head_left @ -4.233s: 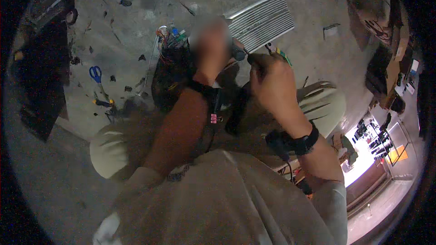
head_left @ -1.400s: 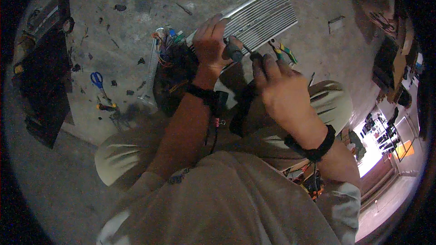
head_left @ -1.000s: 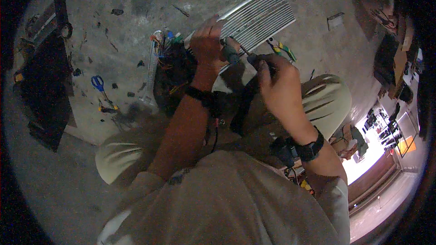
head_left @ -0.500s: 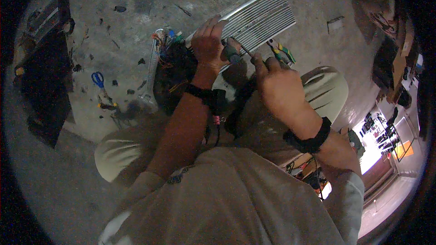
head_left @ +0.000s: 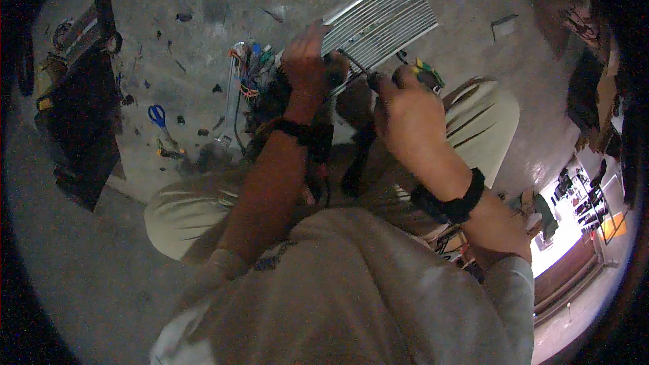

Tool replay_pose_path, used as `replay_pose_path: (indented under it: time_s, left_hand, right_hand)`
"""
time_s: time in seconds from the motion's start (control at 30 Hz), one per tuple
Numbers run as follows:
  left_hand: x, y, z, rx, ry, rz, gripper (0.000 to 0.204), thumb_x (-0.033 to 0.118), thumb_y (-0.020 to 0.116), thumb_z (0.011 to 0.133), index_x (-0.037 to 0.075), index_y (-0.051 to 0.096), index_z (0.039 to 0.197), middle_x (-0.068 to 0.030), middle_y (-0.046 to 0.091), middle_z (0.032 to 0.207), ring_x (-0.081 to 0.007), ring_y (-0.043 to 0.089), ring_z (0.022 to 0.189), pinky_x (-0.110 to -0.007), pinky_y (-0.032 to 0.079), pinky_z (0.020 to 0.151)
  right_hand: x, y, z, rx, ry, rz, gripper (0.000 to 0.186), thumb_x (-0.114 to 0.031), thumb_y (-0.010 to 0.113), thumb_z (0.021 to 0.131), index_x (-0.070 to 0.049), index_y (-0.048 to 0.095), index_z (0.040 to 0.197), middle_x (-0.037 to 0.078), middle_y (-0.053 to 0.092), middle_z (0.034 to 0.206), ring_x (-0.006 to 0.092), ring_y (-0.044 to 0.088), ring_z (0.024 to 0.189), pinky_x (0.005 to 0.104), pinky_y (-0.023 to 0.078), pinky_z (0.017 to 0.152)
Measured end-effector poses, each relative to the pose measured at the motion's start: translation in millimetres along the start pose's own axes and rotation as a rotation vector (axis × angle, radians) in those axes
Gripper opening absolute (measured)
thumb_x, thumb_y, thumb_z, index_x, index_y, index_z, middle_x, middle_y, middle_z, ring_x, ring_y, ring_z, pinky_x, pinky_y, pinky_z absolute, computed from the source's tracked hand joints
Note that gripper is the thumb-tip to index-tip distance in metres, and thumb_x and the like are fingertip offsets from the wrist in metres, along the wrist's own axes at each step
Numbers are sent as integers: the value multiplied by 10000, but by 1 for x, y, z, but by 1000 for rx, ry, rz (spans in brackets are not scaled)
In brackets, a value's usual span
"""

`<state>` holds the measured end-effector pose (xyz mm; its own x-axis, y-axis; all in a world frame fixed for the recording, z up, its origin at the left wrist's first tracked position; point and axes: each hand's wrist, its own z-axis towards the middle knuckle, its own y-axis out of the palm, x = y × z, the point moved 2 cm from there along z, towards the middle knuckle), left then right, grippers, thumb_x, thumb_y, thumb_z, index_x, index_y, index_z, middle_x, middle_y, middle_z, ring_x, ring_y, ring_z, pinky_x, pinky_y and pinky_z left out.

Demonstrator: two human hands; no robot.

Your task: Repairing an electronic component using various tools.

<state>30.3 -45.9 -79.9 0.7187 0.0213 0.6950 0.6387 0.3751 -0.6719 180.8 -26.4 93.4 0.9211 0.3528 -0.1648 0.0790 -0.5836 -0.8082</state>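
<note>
My left hand (head_left: 307, 61) is wrapped over the lower-left end of a silver slatted metal panel (head_left: 382, 17), beside a small dark cylindrical part (head_left: 336, 71). My right hand (head_left: 409, 115) grips a dark-handled screwdriver (head_left: 364, 69), its shaft pointing up-left toward that part; the tip's contact is unclear. Yellow-green pliers (head_left: 426, 74) lie just behind my right hand, partly hidden. Left of the panel sit a bundle of coloured wires (head_left: 250, 78) and a pale metal bar (head_left: 231, 94).
Blue scissors (head_left: 157, 116) lie on the concrete floor (head_left: 189, 54) among small dark scraps. A large black panel (head_left: 84, 135) lies at left. Cardboard and dark items (head_left: 595, 94) line the right side, near a brightly lit opening (head_left: 554, 243). My bent legs frame the work.
The metal panel, both hands and the screwdriver sit slightly higher in the picture. My right hand has shifted slightly, still gripping the screwdriver; my left hand keeps its hold.
</note>
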Motion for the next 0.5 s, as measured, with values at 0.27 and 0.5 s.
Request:
replay_pose_path:
  time_s: [0.27,0.5]
  left_hand:
    - [-2,-2,0,-24,-39,19,362,275,674,769,49,716,1047,-177,732,1086,-380,709,934,-469,567,803]
    - [8,-6,3,145,78,-123,378,238,672,733,12,699,1035,-204,724,1018,-390,703,894,-480,565,815]
  right_hand:
    - [-23,16,-6,-48,39,13,258,-159,632,903,-13,683,1110,194,664,1020,411,695,850,484,581,670]
    - [-3,4,9,68,186,334,204,-159,672,857,-6,710,987,261,696,911,459,665,901,538,534,803]
